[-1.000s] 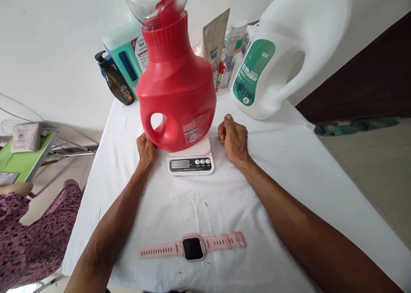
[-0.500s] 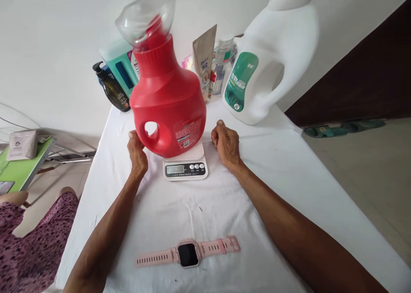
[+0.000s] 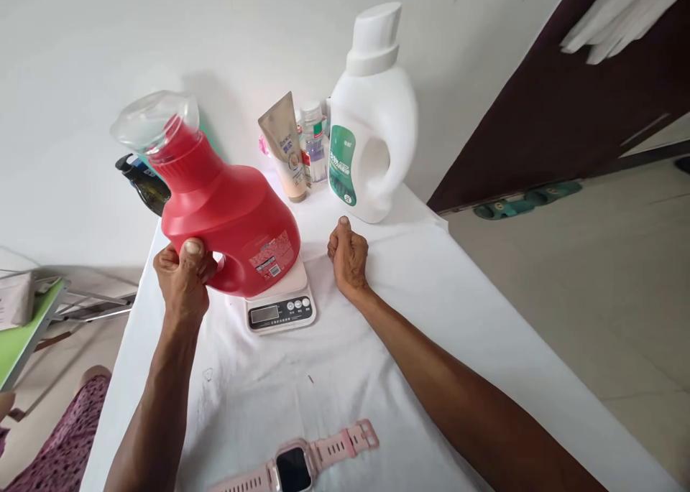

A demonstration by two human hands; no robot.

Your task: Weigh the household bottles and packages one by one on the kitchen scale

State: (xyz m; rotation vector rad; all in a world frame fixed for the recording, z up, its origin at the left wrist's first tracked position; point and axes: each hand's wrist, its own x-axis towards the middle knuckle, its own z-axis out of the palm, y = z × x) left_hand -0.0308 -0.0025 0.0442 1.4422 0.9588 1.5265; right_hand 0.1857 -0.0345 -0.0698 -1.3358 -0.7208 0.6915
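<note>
**Red detergent jug tilted on scale**

Head view: left hand [image 3: 182,280] wraps the handle of the red detergent jug [image 3: 226,215], tipped leftward, base edge on the kitchen scale [image 3: 280,305]. Right hand [image 3: 348,255] fisted, empty, on the counter [image 3: 431,291]. Advice: lift squarely; support the base.

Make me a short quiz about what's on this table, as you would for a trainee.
1. True or false: the red jug stands upright on the scale.
2. Which hand grips the red jug's handle? A) left hand B) right hand
3. What lies nearest the camera on the white cloth?

Key: 1. False; it is tilted to the left. 2. A; the right hand rests as a fist beside the scale. 3. A pink watch.
</note>
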